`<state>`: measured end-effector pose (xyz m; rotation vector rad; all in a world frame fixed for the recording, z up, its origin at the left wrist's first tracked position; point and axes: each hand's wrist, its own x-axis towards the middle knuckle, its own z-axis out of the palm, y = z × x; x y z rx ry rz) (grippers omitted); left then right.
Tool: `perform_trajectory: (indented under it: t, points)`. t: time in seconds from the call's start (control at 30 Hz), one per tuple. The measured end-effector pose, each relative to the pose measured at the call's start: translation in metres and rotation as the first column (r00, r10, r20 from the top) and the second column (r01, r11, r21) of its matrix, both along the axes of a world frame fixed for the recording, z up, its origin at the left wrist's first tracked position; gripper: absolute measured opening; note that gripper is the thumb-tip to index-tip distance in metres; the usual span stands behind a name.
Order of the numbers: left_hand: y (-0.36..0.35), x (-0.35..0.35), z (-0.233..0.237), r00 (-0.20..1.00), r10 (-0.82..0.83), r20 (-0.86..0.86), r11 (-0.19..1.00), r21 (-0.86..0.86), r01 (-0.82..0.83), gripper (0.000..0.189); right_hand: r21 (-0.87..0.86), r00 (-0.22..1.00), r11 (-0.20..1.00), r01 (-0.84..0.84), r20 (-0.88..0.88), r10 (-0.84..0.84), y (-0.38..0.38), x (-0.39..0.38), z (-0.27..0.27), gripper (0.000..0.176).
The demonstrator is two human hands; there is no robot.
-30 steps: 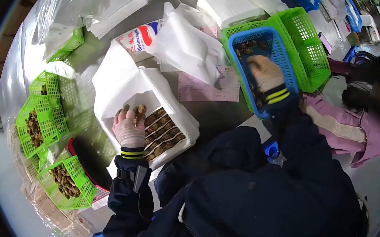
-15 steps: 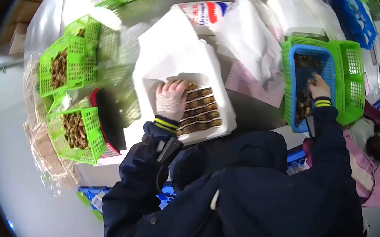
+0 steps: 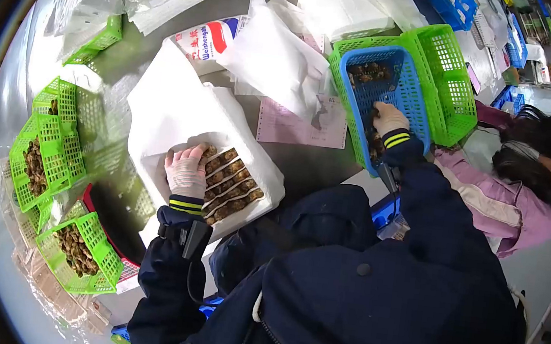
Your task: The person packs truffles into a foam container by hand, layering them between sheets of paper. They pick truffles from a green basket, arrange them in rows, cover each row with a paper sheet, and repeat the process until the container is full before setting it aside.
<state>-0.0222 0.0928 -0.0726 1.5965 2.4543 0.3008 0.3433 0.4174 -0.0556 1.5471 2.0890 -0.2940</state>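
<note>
My left hand (image 3: pixel 187 172), in a pale glove or wrap, rests with fingers stretched over the left end of the rows in a white foam box (image 3: pixel 273 180). Small brown lumpy pieces (image 3: pixel 233 187) lie there in rows parted by thin white strips; I cannot make out their kind. My right hand (image 3: pixel 390 119) reaches into a blue plastic basket (image 3: pixel 419 107), its fingers curled downward near loose brown pieces (image 3: pixel 370 74). Whatever its fingertips hold is hidden. White paper or foam sheeting (image 3: pixel 169 92) covers the far side of the box.
Green baskets (image 3: pixel 94 243) of brown pieces stand at left. Another green basket (image 3: pixel 450 83) adjoins the blue one. A printed pink sheet (image 3: pixel 287 127), a white bag (image 3: pixel 272 56) and a lettered packet (image 3: pixel 209 42) lie beyond the box. Another person (image 3: pixel 491 190) is close at right.
The view has shifted, so the table's things appear further left and another person shows more at right. My left hand stays at the box and my right hand stays in the blue basket.
</note>
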Motion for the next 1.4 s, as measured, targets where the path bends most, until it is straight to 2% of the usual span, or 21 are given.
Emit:
perform_trajectory:
  t: [0.1,0.17,0.2,0.23,0.3,0.33,0.37,0.43,0.5,0.57,0.63,0.67,0.7,0.77,0.83,0.9,1.07,1.13,1.17,1.33,1.4]
  points:
    - [0.004,0.005,0.012,0.997,0.062,0.056,0.996,-0.065,-0.058,0.026,0.044,0.997,0.999,0.021,-0.073,-0.018,0.001,-0.014,0.014,0.035]
    - [0.005,0.005,0.025,0.992,0.056,0.117,0.996,-0.081,-0.046,0.025,0.239,0.893,0.97,0.044,-0.445,0.069,-0.009,-0.03,0.041,0.037]
    - [0.002,0.003,0.018,0.991,0.067,0.113,0.998,-0.01,-0.067,0.024,0.049,0.726,0.994,0.102,-0.687,-0.041,-0.018,-0.06,0.058,0.038]
    - [-0.002,0.004,0.01,0.992,0.062,0.114,0.995,0.065,-0.069,0.023,-0.159,0.508,0.98,0.123,-0.838,-0.2,-0.03,-0.089,0.081,0.039]
    - [-0.001,0.005,0.007,0.993,0.069,0.094,0.996,0.045,-0.073,0.022,-0.209,0.459,0.972,-0.109,-0.878,-0.138,-0.078,-0.159,0.123,0.037]
    - [-0.002,0.004,0.003,0.997,0.052,0.065,0.997,0.054,-0.055,0.023,-0.131,0.487,0.93,-0.342,-0.872,0.056,-0.093,-0.189,0.132,0.036]
    - [-0.001,0.005,0.005,0.993,0.069,0.094,0.996,0.05,-0.074,0.025,-0.064,0.468,0.826,-0.56,-0.847,0.252,-0.109,-0.215,0.136,0.035]
    - [-0.004,0.005,0.004,0.997,0.052,0.053,0.996,0.069,-0.056,0.02,0.189,0.379,0.616,-0.765,-0.642,0.667,-0.145,-0.255,0.113,0.03]
    - [-0.004,0.007,0.002,0.995,0.081,0.05,0.989,0.122,-0.086,0.019,0.337,0.287,0.411,-0.847,-0.361,0.887,-0.16,-0.272,0.062,0.027]
    - [-0.004,0.008,-0.001,0.994,0.099,0.037,0.99,0.097,-0.103,0.02,0.144,0.326,0.355,-0.924,-0.195,0.925,-0.166,-0.285,0.054,0.024]
    - [-0.005,0.009,-0.003,0.989,0.124,0.078,0.987,0.089,-0.131,0.022,0.156,0.236,0.252,-0.955,-0.115,0.965,-0.165,-0.284,0.043,0.027]
    - [-0.005,0.009,-0.003,0.988,0.131,0.083,0.987,0.08,-0.137,0.023,0.109,0.25,0.261,-0.959,-0.102,0.963,-0.167,-0.282,0.042,0.031]
    - [-0.004,0.009,-0.003,0.987,0.133,0.088,0.988,0.071,-0.14,0.023,0.189,0.22,0.242,-0.952,-0.127,0.967,-0.165,-0.279,0.037,0.031]
    - [-0.005,0.009,-0.004,0.985,0.138,0.101,0.987,0.07,-0.146,0.024,0.131,0.271,0.309,-0.942,-0.242,0.932,-0.161,-0.279,0.036,0.033]
    - [-0.005,0.009,-0.004,0.983,0.142,0.113,0.986,0.068,-0.15,0.024,0.17,0.29,0.352,-0.921,-0.307,0.907,-0.16,-0.277,0.031,0.034]
    - [-0.007,0.008,-0.002,0.974,0.134,0.184,0.988,0.046,-0.145,0.037,0.203,0.301,0.395,-0.896,-0.375,0.877,-0.159,-0.273,0.026,0.035]
    - [-0.007,0.008,-0.002,0.975,0.113,0.192,0.989,0.071,-0.128,0.039,0.239,0.243,0.33,-0.913,-0.33,0.912,-0.159,-0.272,0.027,0.031]
    - [-0.007,0.008,-0.002,0.983,0.13,0.131,0.987,0.081,-0.141,0.022,0.173,0.252,0.308,-0.936,-0.283,0.925,-0.159,-0.275,0.038,0.027]
    - [-0.006,0.009,-0.001,0.983,0.128,0.133,0.987,0.081,-0.14,0.022,0.172,0.254,0.309,-0.935,-0.283,0.925,-0.162,-0.274,0.038,0.027]
    - [-0.007,0.008,-0.001,0.981,0.128,0.149,0.991,0.011,-0.131,0.02,0.141,0.187,0.197,-0.97,-0.086,0.979,-0.175,-0.281,0.028,0.019]
    - [-0.009,0.011,-0.003,0.976,0.143,0.167,0.985,0.071,-0.156,0.021,0.132,0.159,0.164,-0.978,-0.045,0.986,-0.175,-0.283,0.027,0.019]
